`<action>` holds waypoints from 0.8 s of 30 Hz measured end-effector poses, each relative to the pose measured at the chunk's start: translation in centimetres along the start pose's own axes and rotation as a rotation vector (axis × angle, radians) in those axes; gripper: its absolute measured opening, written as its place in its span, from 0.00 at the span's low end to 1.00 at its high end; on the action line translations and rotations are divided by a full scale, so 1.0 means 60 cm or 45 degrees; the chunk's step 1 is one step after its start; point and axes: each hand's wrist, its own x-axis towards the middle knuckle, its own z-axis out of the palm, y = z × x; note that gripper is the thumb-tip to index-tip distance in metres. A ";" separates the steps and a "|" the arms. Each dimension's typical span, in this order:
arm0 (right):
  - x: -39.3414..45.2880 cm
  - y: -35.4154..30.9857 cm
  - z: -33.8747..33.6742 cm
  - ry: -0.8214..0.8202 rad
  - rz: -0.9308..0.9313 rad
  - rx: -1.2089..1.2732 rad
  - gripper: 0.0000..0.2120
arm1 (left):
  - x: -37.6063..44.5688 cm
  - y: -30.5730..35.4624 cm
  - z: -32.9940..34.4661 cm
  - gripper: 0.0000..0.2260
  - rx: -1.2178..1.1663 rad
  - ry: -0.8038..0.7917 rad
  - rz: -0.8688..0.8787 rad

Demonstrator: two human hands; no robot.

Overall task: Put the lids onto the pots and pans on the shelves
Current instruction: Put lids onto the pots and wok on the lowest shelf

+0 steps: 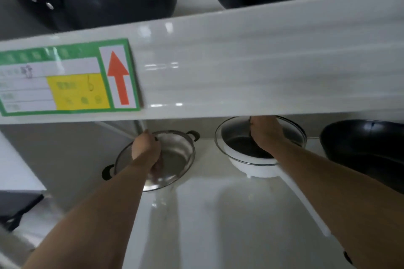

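Two glass lids sit over pans on the lower shelf (218, 214): your left hand (146, 152) clenches the steel pot's lid (175, 159), right hand (265, 132) pinches the white pan's lid (293, 132). Fragile, slippery, so hold the knobs.

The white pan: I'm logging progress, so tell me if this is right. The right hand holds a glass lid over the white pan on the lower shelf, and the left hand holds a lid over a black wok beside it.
Not quite. In the head view the left hand holds its lid over a steel pot, not a black wok. The rest stands: the right hand holds a glass lid over the white pan on the lower shelf.
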 end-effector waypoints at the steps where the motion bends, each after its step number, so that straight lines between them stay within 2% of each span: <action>1: 0.005 0.001 0.006 0.018 -0.008 -0.009 0.13 | 0.003 -0.001 0.005 0.15 -0.014 0.014 -0.016; 7: 0.024 0.030 0.022 0.050 0.043 0.073 0.13 | 0.027 0.003 0.020 0.11 -0.159 0.064 -0.093; 16: 0.017 0.046 0.030 -0.005 0.033 0.152 0.15 | 0.024 -0.004 0.032 0.12 -0.202 0.111 -0.076; 24: 0.013 0.047 0.034 -0.027 0.134 0.054 0.14 | 0.023 -0.013 0.050 0.13 0.046 0.141 0.058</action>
